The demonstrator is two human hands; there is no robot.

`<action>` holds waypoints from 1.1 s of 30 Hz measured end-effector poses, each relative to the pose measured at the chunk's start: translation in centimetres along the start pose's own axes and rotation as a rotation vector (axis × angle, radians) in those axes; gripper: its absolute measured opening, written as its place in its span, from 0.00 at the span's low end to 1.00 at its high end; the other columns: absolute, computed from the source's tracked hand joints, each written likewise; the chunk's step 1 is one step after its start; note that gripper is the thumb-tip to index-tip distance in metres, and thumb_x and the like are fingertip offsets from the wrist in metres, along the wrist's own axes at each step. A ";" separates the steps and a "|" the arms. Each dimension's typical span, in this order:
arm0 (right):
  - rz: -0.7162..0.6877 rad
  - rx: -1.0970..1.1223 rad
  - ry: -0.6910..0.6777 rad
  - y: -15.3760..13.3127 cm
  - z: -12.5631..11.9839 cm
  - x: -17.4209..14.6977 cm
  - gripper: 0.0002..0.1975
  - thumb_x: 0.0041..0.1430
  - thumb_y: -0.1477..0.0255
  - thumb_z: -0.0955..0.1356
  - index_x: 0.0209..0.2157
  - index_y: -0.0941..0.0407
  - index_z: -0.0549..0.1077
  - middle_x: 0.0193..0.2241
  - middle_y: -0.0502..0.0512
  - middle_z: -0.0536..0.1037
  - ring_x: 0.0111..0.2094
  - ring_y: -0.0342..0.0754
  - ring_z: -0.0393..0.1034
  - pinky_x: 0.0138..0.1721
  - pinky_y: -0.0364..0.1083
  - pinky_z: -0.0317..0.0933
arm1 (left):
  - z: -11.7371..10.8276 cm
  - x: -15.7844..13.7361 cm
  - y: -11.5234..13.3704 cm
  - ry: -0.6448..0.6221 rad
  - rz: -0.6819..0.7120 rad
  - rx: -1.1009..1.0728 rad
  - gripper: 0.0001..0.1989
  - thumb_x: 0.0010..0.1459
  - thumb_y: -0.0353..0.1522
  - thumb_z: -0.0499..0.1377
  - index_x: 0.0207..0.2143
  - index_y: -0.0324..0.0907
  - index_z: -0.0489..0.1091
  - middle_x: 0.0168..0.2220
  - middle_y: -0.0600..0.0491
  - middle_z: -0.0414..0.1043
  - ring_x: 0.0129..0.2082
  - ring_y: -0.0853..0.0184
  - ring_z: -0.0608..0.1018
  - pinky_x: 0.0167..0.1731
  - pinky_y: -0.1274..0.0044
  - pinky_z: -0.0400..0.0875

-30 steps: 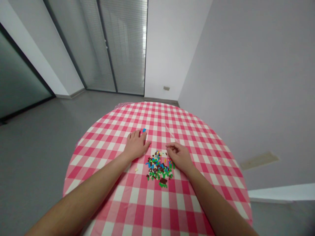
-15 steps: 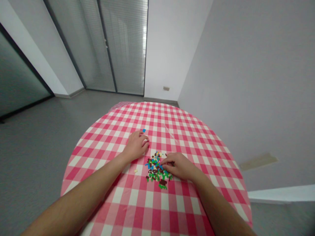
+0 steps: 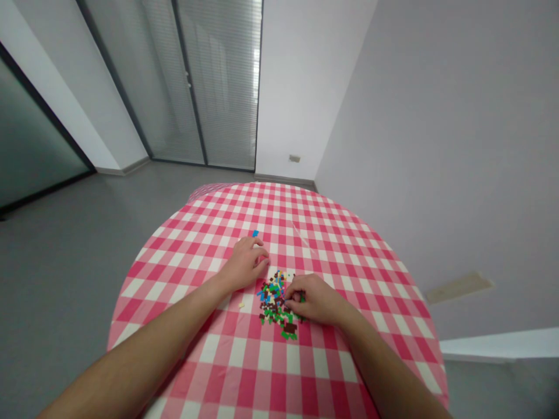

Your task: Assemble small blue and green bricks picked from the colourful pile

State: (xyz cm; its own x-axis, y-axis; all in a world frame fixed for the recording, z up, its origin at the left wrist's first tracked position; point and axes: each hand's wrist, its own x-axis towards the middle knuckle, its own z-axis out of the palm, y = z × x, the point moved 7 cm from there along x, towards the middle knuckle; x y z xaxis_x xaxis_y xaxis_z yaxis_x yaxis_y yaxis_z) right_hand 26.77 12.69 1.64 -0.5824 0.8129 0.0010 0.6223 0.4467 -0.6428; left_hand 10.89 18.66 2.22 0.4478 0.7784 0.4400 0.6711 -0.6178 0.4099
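Note:
A heap of small toy building bricks [image 3: 273, 302] in blue, green, dark brown, cream and yellow lies on the checked tablecloth. My right hand [image 3: 317, 298] is at the heap's right side, thumb and forefinger pinched together among the bricks. Whatever sits between those fingertips is too small to make out. Up and to the left of the heap, my left hand [image 3: 247, 265] rests on the cloth, its fingers loosely bent and apart with nothing visible in them. Just beyond its fingers is a blue brick piece [image 3: 255, 233]. A single cream brick [image 3: 241, 305] lies left of the heap.
The round table wears a red-and-white checked tablecloth [image 3: 279, 372]. Behind it are a glass partition with blinds [image 3: 222, 87] and a white wall [image 3: 305, 75]. Another wall [image 3: 458, 145] runs along the right. Grey floor [image 3: 56, 262] shows at the left.
My right hand's thumb and forefinger have drawn together over the heap. My left hand has shifted slightly right and toward me, away from the blue piece.

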 end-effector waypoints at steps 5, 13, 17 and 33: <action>0.050 0.122 0.298 1.0 -1.5 0.0 0.05 0.55 0.73 0.70 0.33 0.55 0.80 0.29 0.53 0.81 0.30 0.47 0.73 0.30 0.43 0.63 | -0.2 0.0 1.6 -0.075 0.100 -0.096 0.07 0.62 0.31 0.57 0.38 0.46 0.76 0.45 0.50 0.72 0.50 0.60 0.72 0.53 0.64 0.65; 0.078 0.079 0.553 1.0 -2.4 -0.1 0.08 0.56 0.66 0.70 0.33 0.54 0.81 0.23 0.53 0.78 0.22 0.46 0.67 0.24 0.43 0.59 | 0.1 -0.5 4.1 -0.151 0.140 -0.413 0.08 0.64 0.36 0.58 0.37 0.45 0.76 0.37 0.52 0.77 0.42 0.63 0.75 0.48 0.68 0.68; 0.104 0.133 0.546 1.5 -2.1 -0.1 0.11 0.56 0.64 0.70 0.34 0.55 0.82 0.18 0.51 0.75 0.19 0.44 0.63 0.21 0.42 0.55 | 0.6 -0.4 3.2 -0.116 0.038 -0.514 0.08 0.62 0.37 0.60 0.37 0.44 0.76 0.37 0.51 0.78 0.41 0.63 0.76 0.46 0.69 0.69; 0.042 0.101 0.676 1.4 -3.1 -0.2 0.10 0.60 0.68 0.67 0.38 0.55 0.79 0.29 0.55 0.77 0.24 0.44 0.65 0.27 0.44 0.62 | -1.1 0.5 -4.8 0.096 -0.425 -0.028 0.07 0.57 0.35 0.62 0.32 0.43 0.79 0.33 0.49 0.79 0.41 0.54 0.78 0.45 0.62 0.66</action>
State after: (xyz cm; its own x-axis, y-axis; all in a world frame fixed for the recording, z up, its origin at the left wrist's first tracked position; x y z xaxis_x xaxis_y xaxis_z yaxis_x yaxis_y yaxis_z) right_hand 29.42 14.34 3.13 -0.0838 0.8981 0.4317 0.5662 0.3994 -0.7210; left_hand 7.24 21.86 1.32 0.0775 0.9509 0.2997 0.7668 -0.2490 0.5917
